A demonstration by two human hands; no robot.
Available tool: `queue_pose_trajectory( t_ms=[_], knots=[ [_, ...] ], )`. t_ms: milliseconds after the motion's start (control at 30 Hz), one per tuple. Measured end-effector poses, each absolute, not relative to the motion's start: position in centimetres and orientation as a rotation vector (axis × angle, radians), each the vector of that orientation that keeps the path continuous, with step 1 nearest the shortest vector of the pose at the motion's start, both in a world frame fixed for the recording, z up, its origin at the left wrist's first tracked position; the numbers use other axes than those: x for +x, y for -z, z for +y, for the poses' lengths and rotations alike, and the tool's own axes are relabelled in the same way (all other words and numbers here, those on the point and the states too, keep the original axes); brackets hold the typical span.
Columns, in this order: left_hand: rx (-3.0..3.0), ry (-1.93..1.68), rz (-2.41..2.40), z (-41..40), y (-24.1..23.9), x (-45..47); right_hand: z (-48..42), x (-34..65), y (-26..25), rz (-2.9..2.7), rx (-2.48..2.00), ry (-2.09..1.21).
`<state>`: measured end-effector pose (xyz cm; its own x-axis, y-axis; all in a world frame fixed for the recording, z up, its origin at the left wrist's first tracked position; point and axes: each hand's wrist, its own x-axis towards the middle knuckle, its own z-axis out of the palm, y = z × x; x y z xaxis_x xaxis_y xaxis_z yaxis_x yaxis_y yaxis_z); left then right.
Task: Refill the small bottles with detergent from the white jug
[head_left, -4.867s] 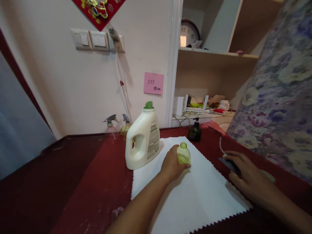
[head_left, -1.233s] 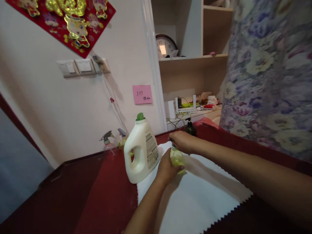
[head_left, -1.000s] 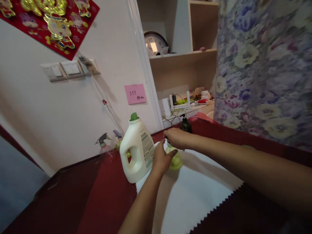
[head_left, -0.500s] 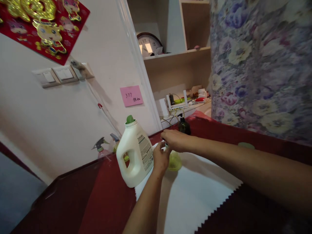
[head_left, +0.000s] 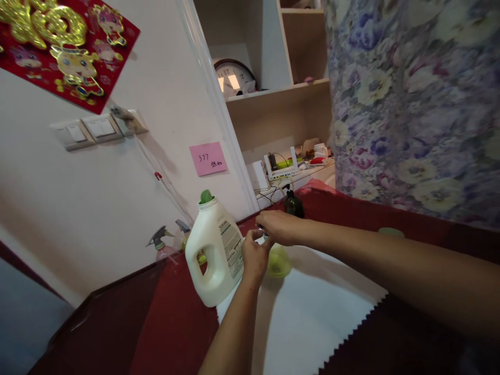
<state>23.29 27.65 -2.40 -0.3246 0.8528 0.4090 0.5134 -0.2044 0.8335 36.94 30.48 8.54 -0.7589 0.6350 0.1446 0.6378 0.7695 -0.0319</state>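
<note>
**A:** Which way does it point?

**B:** The small round translucent yellow-green plastic bottle point(head_left: 278, 260) stands upright on the white zigzag-edged cloth point(head_left: 312, 317), long axis vertical, neck up. The left hand point(head_left: 254, 255) is wrapped around its near-left side, fingers curled shut on the body. The right hand point(head_left: 280, 227) sits on top of the neck, fingers closed around something small and dark there; whether that is a cap or a spray head I cannot tell, since the hand covers it.

**A:** And how does the bottle look?

**B:** Squat and rounded, see-through, with a greenish tint that seems to come from liquid inside. Only its lower right bulge shows below the right hand and beside the left palm.

**A:** What lies around the two hands?

**B:** Just to the left of the left hand stands a tall cream plastic detergent jug with a handle and a green cap point(head_left: 213, 255), close to its knuckles. Beyond the jug, further left, are two clear trigger spray bottles with grey heads point(head_left: 164, 247). Behind the right hand, near it, stands a dark glass pump bottle point(head_left: 292, 204). Everything rests on a dark red table point(head_left: 172, 323), which runs out under the cloth on every side of the hands.
</note>
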Motion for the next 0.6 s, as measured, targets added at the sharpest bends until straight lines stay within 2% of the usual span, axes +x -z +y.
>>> queue_pose_trajectory(
  t_ms=[400,600],
  knots=[
    [1.736,-1.354,1.449,26.8,1.4,22.1,31.1,37.0,-8.4,-2.834,-0.997,-0.015],
    [1.685,-1.407,1.593,27.8,1.9,21.9,30.9,36.9,-8.3,-2.82,-0.989,0.013]
  ],
)
